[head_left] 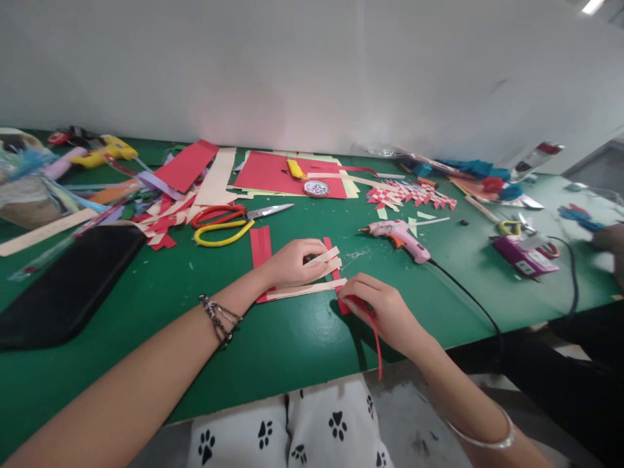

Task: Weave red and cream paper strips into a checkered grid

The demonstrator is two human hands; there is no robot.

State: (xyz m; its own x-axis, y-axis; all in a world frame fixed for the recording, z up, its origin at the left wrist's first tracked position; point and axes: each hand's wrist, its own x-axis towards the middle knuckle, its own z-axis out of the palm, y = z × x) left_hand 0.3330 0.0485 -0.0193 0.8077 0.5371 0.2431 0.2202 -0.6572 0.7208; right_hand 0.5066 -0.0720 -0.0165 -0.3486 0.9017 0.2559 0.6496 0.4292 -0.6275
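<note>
My left hand (291, 262) lies on the green table (146, 292) and presses cream paper strips (312, 273) laid across red paper strips (261, 247). Its fingers are curled down on the cream strips. My right hand (385, 311) is just right of them, fingers pinched on a thin red strip (376, 335) that curls down over the table's near edge. The two hands are close together, almost touching at the crossing of the strips.
Scissors with red and yellow handles (224, 224) lie behind my left hand. A pink glue gun (402, 235) with a black cord sits to the right. Red paper sheets (277, 172), a woven red-and-cream mat (412, 194), a black pouch (68, 283) and another person's hand (609, 240) surround the spot.
</note>
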